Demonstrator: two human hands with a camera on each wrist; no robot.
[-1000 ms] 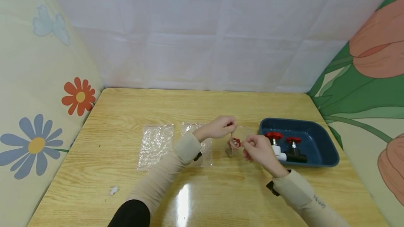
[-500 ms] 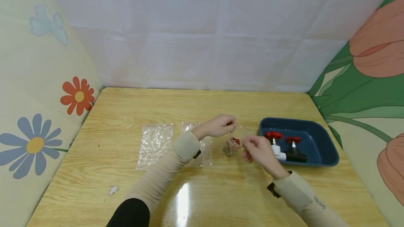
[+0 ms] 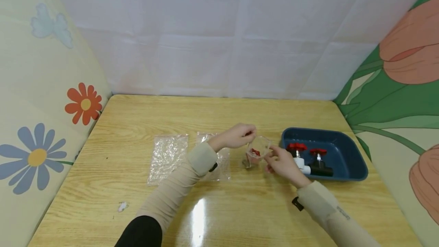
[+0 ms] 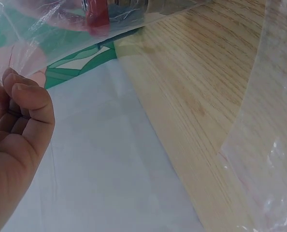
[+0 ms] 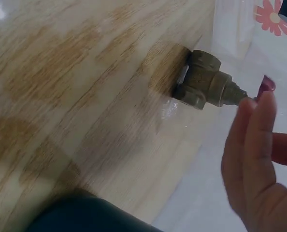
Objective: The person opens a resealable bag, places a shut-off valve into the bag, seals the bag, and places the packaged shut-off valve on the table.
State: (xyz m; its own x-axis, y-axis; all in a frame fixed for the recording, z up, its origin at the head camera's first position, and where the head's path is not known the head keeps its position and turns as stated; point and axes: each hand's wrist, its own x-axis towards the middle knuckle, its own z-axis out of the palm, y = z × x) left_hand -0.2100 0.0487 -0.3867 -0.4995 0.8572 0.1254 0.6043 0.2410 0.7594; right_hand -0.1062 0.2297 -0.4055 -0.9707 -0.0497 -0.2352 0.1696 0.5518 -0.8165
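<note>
- Nearest, the right sleeve (image 3: 329, 209), beige cloth, bears a line of dark writing too small to read; the left sleeve (image 3: 171, 193) is ribbed beige with a black section near the elbow.
- The wood-grain table (image 3: 257, 216) is glossy, with a whitish chipped patch (image 3: 122, 206).
- The right hand (image 3: 282, 163) has thumb and fingers together, pinching the near right rim of a clear bag (image 3: 263, 144).
- The left hand (image 3: 236, 135), fingers curled in, pinches the bag's opposite side; its mouth gapes between the hands.
- Inside the bag sits a valve (image 5: 204, 79), dull brass-coloured metal, T-shaped, with a red handle, tilted.
- Two crinkled clear bags lie flat: one (image 3: 168, 159) apart from the left arm, one (image 3: 224, 159) partly under it.
- The dark-blue tray (image 3: 348, 159), round-cornered, holds a white valve (image 3: 302, 166) and a black valve (image 3: 321, 169), both red-handled.
- Behind hangs creased white cloth (image 3: 205, 48).
</note>
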